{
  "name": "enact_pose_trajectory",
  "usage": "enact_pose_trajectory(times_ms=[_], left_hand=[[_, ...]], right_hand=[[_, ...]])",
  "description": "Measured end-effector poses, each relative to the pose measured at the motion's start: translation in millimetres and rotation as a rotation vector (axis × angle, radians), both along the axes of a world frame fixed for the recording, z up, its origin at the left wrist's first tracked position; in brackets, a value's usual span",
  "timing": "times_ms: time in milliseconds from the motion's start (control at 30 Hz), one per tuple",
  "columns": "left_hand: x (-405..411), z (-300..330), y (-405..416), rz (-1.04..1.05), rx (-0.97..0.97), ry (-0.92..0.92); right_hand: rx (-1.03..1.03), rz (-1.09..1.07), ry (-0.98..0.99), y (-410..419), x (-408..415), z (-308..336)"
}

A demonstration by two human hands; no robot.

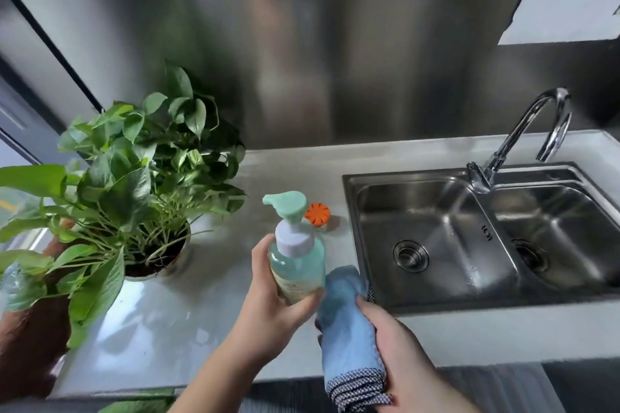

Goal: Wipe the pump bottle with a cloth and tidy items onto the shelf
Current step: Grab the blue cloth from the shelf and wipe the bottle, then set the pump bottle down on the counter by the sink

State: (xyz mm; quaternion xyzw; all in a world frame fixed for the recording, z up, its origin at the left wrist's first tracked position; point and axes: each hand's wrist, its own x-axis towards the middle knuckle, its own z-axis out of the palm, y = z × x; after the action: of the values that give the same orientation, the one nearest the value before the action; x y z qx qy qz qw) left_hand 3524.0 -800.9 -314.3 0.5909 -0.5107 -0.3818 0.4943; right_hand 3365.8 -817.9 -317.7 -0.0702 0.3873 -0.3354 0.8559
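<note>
A clear pump bottle (297, 258) of green liquid, with a mint pump head and a pale lilac collar, is lifted above the counter. My left hand (268, 305) grips it around the lower body from the left. My right hand (399, 352) holds a bunched blue cloth (349, 329) with a dark checked edge. The cloth's top end presses against the bottle's right side. A small orange-lidded item (317, 215) stands on the counter just behind the bottle. No shelf is in view.
A leafy potted plant (134, 184) fills the counter's left side. A steel double sink (483, 238) with a curved tap (523, 137) lies to the right. The pale counter (188, 312) ends at a front edge near my arms. A steel wall stands behind.
</note>
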Motion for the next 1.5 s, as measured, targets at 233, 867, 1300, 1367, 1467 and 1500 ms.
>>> enact_pose_trajectory(times_ms=[233,867,1300,1367,1467,1500], left_hand=[[34,-28,-17,0.106,0.090,0.083],[28,-148,-115,-0.119,0.291,0.057],[34,-179,-193,-0.414,0.413,-0.119],[33,-182,-201,-0.422,0.409,-0.084],[29,-183,-208,-0.445,0.404,-0.054],[27,-182,-208,-0.447,0.400,-0.058]], right_hand=[[-1.109,0.448,1.009,-33,-16,-77],[-1.589,0.454,0.956,-113,-47,-179],[-1.065,0.682,0.674,-218,-39,-183],[-1.068,0.681,0.659,-220,-40,-185],[-1.097,0.639,0.742,-221,-42,-184],[-1.103,0.632,0.782,-222,-41,-183]])
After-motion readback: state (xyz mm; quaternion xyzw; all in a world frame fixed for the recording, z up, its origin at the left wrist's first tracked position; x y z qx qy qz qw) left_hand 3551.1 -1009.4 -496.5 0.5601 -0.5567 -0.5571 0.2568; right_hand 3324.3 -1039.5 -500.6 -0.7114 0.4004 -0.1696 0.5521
